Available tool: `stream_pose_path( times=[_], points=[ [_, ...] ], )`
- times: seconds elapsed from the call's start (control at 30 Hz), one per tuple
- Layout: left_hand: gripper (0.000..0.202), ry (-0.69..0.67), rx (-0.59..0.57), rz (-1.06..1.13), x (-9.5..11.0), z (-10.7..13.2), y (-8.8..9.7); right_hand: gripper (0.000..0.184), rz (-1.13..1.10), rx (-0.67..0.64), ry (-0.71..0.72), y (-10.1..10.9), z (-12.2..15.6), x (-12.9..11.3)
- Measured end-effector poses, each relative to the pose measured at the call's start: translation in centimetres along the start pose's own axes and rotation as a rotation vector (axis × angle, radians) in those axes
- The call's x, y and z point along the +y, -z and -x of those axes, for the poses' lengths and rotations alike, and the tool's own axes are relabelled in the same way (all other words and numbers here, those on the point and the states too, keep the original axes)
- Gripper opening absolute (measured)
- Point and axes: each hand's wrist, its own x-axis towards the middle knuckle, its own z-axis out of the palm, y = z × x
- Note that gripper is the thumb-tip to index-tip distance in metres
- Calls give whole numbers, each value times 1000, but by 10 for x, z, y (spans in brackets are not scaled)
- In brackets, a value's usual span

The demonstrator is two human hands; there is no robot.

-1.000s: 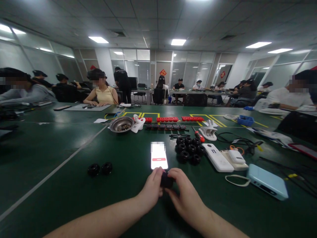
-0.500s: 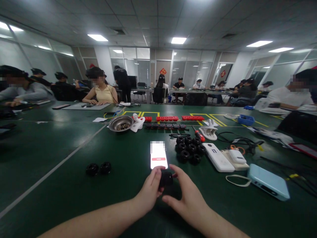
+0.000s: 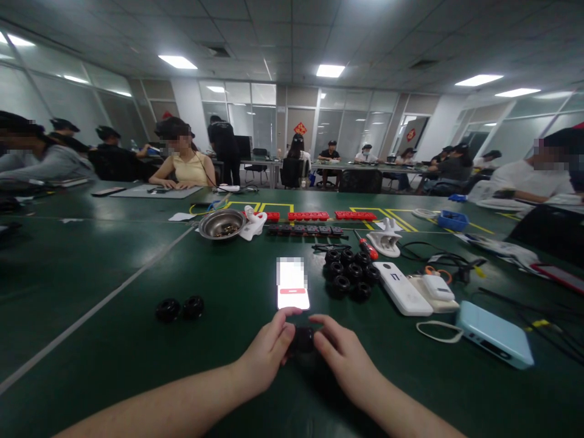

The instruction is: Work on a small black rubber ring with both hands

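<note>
A small black round part [image 3: 303, 339] sits between my two hands, just above the green table [image 3: 114, 353]. My left hand [image 3: 267, 350] pinches it from the left and my right hand [image 3: 343, 359] holds it from the right. Right behind them a lit phone [image 3: 292, 283] lies face up. Several similar black ring parts [image 3: 350, 273] are clustered to the right of the phone. Two more black rings [image 3: 179, 308] lie apart to the left.
A metal bowl [image 3: 222, 224], rows of red and black blocks [image 3: 310, 222], a red-handled screwdriver [image 3: 366, 248], white power banks [image 3: 401, 289], a light blue box [image 3: 493, 333] and cables lie beyond. Other people sit at the far and side edges.
My hands with the black part have sunk slightly toward the table and my right fingers have closed back onto it. The view has tilted a little.
</note>
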Motion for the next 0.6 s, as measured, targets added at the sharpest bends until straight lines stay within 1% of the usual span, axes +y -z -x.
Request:
stream_pose_path(
  times=[0.07, 0.1, 0.13, 0.2, 0.23, 0.27, 0.3, 0.33, 0.37, 0.4, 0.43, 0.47, 0.53, 0.57, 0.6],
  points=[
    [48, -9, -10, -67, 0, 1, -1, 42, -28, -38, -12, -1, -4, 1],
    [49, -5, -7, -86, 0, 1, -1, 43, -24, -46, -8, -1, -5, 1],
    [49, 3, 3, -85, -1, 1, 0, 36, -10, -41, 5, -1, -5, 0],
    [53, -4, 12, -32, -4, -2, 1, 14, 22, -1, 75, -2, -3, -2],
    [56, -17, 5, -1, -5, -3, 2, 18, 38, 23, 128, -3, -2, -3],
    [57, -35, -7, 21, -6, -4, 2, 30, 53, 47, 180, -3, 0, -4],
    [56, -53, -19, 27, -6, -5, 3, 41, 63, 70, 215, -3, 1, -4],
    [53, -66, -23, 19, -6, -6, 4, 46, 65, 88, 222, -3, 2, -4],
    [47, -69, -13, 2, -5, -6, 5, 46, 63, 99, 197, -2, 2, -4],
    [42, -65, 8, -17, -4, -6, 5, 38, 61, 96, 150, -2, 2, -4],
    [37, -61, 29, -34, -2, -6, 6, 27, 63, 80, 94, -1, 1, -4],
    [35, -57, 42, -51, 0, -5, 6, 23, 69, 54, 46, -1, -1, -4],
    [35, -58, 54, -86, 3, -4, 6, 36, 89, -7, 2, 0, -3, -4],
    [35, -62, 51, -101, 4, -4, 6, 37, 100, -27, 4, 0, -4, -4],
    [34, -62, 47, -114, 4, -5, 5, 32, 103, -36, 17, 1, -4, -4]
  ],
)
